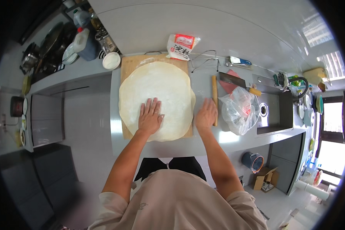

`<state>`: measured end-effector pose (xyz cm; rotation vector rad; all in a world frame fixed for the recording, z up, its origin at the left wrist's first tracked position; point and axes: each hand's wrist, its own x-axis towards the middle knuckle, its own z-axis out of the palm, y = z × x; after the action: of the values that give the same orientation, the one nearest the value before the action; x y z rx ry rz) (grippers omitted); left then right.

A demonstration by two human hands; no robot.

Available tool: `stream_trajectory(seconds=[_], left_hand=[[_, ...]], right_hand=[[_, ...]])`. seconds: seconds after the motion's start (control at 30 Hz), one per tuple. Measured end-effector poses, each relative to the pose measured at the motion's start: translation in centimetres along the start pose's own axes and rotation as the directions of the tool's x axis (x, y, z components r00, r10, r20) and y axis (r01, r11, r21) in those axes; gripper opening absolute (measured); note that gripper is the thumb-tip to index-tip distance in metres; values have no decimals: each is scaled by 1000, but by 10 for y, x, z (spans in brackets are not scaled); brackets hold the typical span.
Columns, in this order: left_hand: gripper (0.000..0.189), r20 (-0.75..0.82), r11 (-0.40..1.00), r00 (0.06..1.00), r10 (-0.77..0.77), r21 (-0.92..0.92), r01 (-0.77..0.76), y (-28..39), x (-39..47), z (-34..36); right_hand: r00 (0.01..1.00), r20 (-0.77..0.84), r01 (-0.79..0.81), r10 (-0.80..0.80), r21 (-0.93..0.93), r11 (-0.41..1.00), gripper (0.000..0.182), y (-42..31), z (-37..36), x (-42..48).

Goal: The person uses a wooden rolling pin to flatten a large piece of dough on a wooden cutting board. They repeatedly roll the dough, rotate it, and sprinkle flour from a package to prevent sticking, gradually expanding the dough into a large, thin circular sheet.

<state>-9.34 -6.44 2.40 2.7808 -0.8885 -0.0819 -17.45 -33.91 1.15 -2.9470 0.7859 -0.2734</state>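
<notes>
A wide, thin round sheet of rolled dough (pixel 172 86) covers most of a wooden cutting board (pixel 126 61) and overhangs its left, right and front edges. My left hand (pixel 150 118) rests palm down on the lower part of the dough, fingers extended and thumb apart. Flour whitens its fingertips. To the right of the board is my right hand (pixel 206 115), slightly blurred, over the grey countertop. It overlaps the left side of a wooden rolling pin (pixel 214 86), with no fingers wrapped around it; contact is unclear.
Right of the pin are a cleaver (pixel 233 79), a pink cloth (pixel 229 86), a clear plastic bag (pixel 240 112) and a sink (pixel 273 110). Behind the board stand a printed starch bag (pixel 182 47) and a wire rack (pixel 205 61). A bowl of white powder (pixel 111 61) sits left.
</notes>
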Motion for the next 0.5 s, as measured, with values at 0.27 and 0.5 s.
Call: stream_trajectory(seconds=[0.27, 0.5], left_hand=[[62, 138, 995, 985, 99, -29, -95, -29, -24, -19], [65, -256, 930, 947, -192, -355, 92, -72, -41, -38]], right_hand=[[951, 40, -307, 308, -26, 951, 55, 40, -7, -4], [932, -55, 358, -357, 288, 888, 40, -40, -51, -45]])
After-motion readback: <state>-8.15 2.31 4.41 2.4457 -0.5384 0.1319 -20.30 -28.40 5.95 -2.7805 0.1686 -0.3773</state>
